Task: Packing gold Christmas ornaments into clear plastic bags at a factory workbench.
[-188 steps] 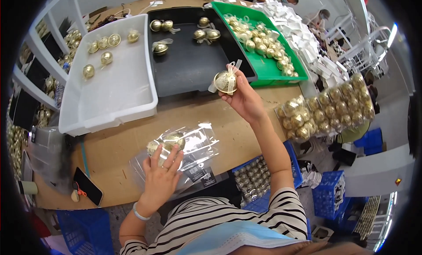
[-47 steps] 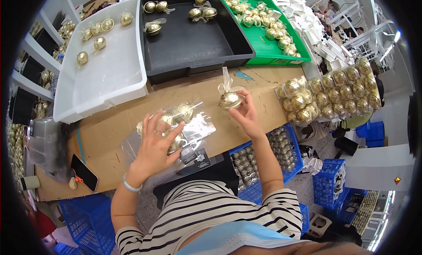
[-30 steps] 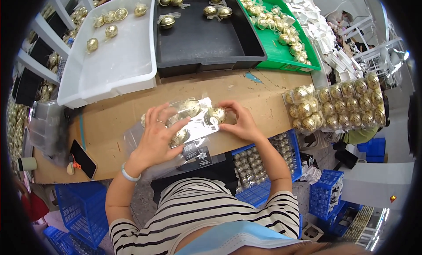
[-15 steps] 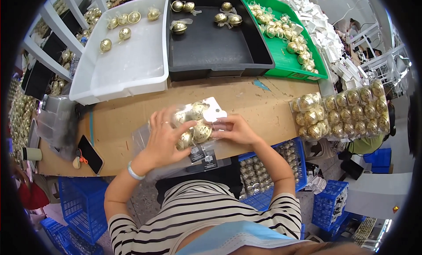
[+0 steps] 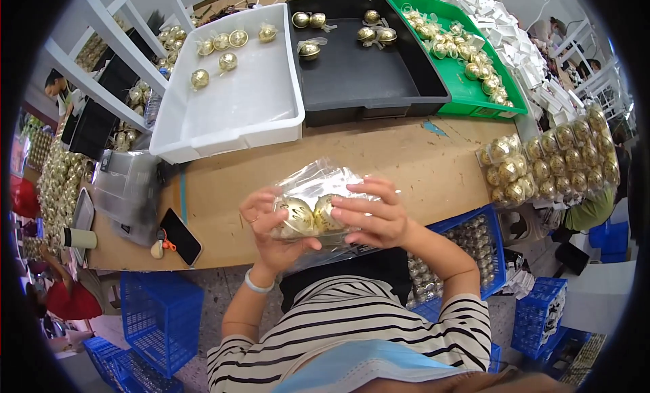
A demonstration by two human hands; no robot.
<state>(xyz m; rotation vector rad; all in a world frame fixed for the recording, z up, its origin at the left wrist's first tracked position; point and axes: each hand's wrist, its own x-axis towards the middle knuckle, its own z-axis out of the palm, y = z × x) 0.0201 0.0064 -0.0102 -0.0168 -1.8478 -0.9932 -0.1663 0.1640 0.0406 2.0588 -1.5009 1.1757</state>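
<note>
Between my two hands is a clear plastic pack (image 5: 318, 180) of gold ball ornaments (image 5: 296, 215), held up over the near edge of the table. My left hand (image 5: 272, 225) is closed round its left side, thumb low and fingers at the ball. On the right side, my right hand (image 5: 376, 215) grips the pack with its fingers across the front of a second ball. Crinkled clear film stands up above the balls. Beneath the pack more clear plastic shows in part; my hands hide the rest.
Across the back stand a white tray (image 5: 233, 132), a black tray (image 5: 379, 110) and a green tray (image 5: 484, 110), each with gold balls. Filled clear packs (image 5: 558, 159) are stacked at right. A phone (image 5: 180, 237) and plastic sleeves (image 5: 125, 197) lie at left. A blue crate (image 5: 497, 247) sits below.
The pack has been lifted and tilted up, so its white hang tab and dark labels no longer show. My right hand has spread over its front. The whole view has shifted slightly.
</note>
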